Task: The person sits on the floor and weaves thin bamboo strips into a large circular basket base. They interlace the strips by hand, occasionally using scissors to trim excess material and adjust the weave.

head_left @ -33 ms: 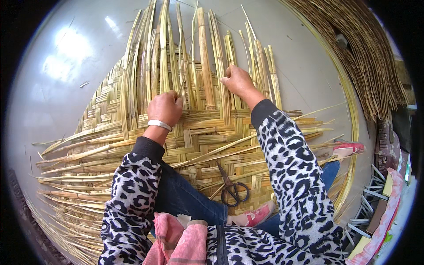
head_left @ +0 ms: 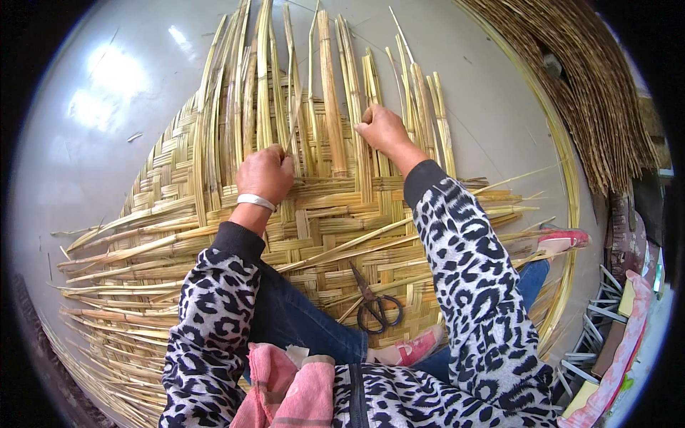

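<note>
Weaving: I am pressing my left hand (head_left: 265, 173), fingers curled together, on the flat woven bamboo mat (head_left: 328, 235).
Pinching: my right hand (head_left: 383, 130) is clamping one stiff upright bamboo strip (head_left: 365, 85).
Lying: dark scissors (head_left: 376, 307) are resting on the mat.

1. Woven mat (head_left: 342, 214): flat, pale yellow, checker-plaited bamboo.
2. Loose strips (head_left: 328, 85): long, straw-coloured, unwoven, fanning beyond the mat's far edge, touched by both hands.
</note>
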The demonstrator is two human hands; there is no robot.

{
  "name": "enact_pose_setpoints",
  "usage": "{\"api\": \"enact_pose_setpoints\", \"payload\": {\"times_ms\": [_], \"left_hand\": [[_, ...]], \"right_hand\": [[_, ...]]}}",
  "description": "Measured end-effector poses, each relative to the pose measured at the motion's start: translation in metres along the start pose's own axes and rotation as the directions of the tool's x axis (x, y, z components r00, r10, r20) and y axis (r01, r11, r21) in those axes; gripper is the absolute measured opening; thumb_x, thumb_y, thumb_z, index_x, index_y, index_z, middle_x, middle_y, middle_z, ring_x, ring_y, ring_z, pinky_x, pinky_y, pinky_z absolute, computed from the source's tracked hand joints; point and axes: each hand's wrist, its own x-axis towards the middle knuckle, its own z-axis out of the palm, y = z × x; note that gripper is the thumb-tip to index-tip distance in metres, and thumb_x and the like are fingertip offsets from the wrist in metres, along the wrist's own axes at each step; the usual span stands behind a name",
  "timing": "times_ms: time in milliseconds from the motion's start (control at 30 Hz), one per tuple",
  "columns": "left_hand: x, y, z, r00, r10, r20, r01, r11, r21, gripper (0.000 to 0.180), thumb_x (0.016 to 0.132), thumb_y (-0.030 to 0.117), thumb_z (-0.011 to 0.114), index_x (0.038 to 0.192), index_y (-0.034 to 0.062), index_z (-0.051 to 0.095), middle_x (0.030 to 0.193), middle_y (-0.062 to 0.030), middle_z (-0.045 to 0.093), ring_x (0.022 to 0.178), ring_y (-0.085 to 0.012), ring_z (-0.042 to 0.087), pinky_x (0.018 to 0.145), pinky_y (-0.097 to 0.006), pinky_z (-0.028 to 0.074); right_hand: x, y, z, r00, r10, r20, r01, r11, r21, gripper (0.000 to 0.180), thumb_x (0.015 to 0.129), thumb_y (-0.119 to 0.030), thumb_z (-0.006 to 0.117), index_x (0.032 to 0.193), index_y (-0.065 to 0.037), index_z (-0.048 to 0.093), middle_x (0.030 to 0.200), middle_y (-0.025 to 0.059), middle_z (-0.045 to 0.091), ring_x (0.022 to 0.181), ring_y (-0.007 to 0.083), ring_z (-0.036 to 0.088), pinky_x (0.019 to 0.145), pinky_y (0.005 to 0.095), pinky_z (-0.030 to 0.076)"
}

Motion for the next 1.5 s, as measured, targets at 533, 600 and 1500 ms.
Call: {"api": "enact_pose_setpoints", "payload": {"times_ms": [533,600,1500], "left_hand": [[0.008,0.001,-0.004,0.999,0.008,0.04,-0.007,1.0,-0.013,0.026,0.082,0.031,0.066,0.086,0.0052,0.071,0.079,-0.0192,0.069,0.075,-0.0369,0.067,0.069,-0.044,0.052],[0.008,0.0,-0.004,0.999,0.016,0.038,-0.016,1.0,-0.015,0.026,0.082,0.031,0.066,0.086,0.0053,0.071,0.08,-0.019,0.069,0.076,-0.0369,0.067,0.069,-0.044,0.052],[0.009,-0.007,-0.004,0.988,0.121,0.096,-0.115,0.991,-0.068,0.024,0.083,0.029,0.066,0.089,0.0058,0.07,0.078,-0.0185,0.068,0.074,-0.037,0.066,0.067,-0.044,0.052]], "right_hand": [[0.026,-0.013,-0.018,0.931,0.05,0.361,0.105,0.912,-0.396,0.04,0.091,-0.019,0.048,0.129,-0.016,0.062,0.119,0.0118,0.067,0.111,0.0306,0.062,0.091,0.0492,0.05],[0.028,-0.015,-0.022,0.895,0.103,0.435,0.007,0.97,-0.244,0.041,0.091,-0.021,0.054,0.131,-0.016,0.06,0.113,0.0133,0.068,0.101,0.0255,0.064,0.087,0.0429,0.052],[0.021,-0.037,0.021,0.995,-0.055,0.081,0.065,0.99,-0.123,0.041,0.088,-0.032,0.069,0.105,0.004,0.062,0.103,0.0182,0.067,0.095,0.0315,0.066,0.088,0.0458,0.053]]}}
